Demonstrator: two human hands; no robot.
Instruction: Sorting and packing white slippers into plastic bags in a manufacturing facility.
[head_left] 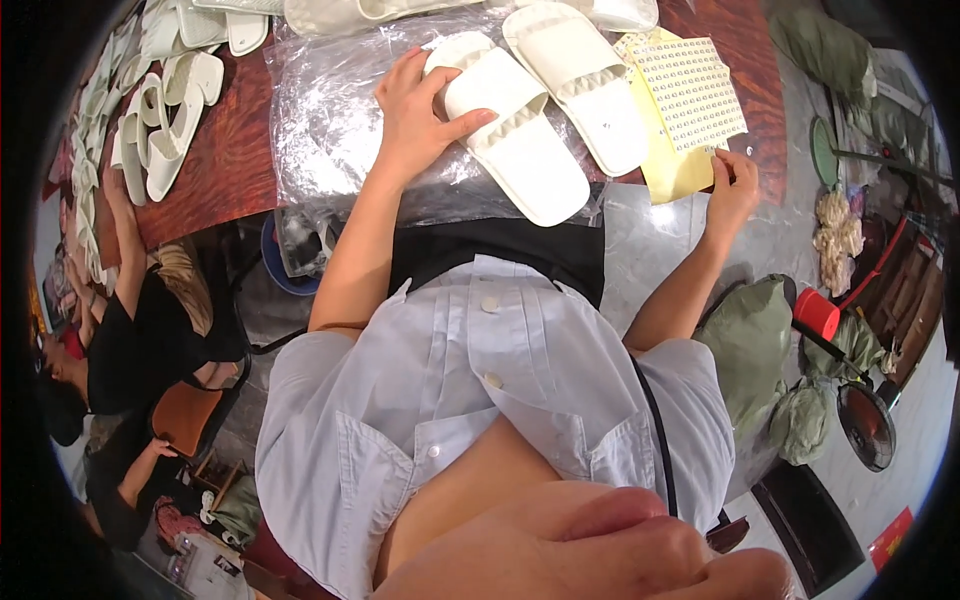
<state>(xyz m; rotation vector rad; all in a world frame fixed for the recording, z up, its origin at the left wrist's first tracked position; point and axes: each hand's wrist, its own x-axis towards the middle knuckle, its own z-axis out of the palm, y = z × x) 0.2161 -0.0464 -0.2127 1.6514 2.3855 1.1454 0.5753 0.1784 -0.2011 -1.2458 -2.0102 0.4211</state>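
1. Head view: a red-brown table [215,172] spread beneath the work, clear plastic [325,125] covering its middle.
2. On that plastic, the left slipper [530,165], white, lay between the two hands. Its long axis slanted from toe end at upper left to heel end at lower right, the heel toward the wearer.
3. Just right of it, nearly parallel, sat the right slipper [575,85], separating it from the other hand's work.
4. Farther right, a printed label sheet [690,95] rested over yellow backing paper [672,185].
5. The left hand [425,110] was the nearer one, touching the left slipper from its left side, thumb and forefinger on the strap; whether it truly clasped the sole could not be told.
6. The right hand [735,188] stood well apart, thumb and forefinger drawn together at the sheet's lower right corner; whether they pinched anything was too small to tell.
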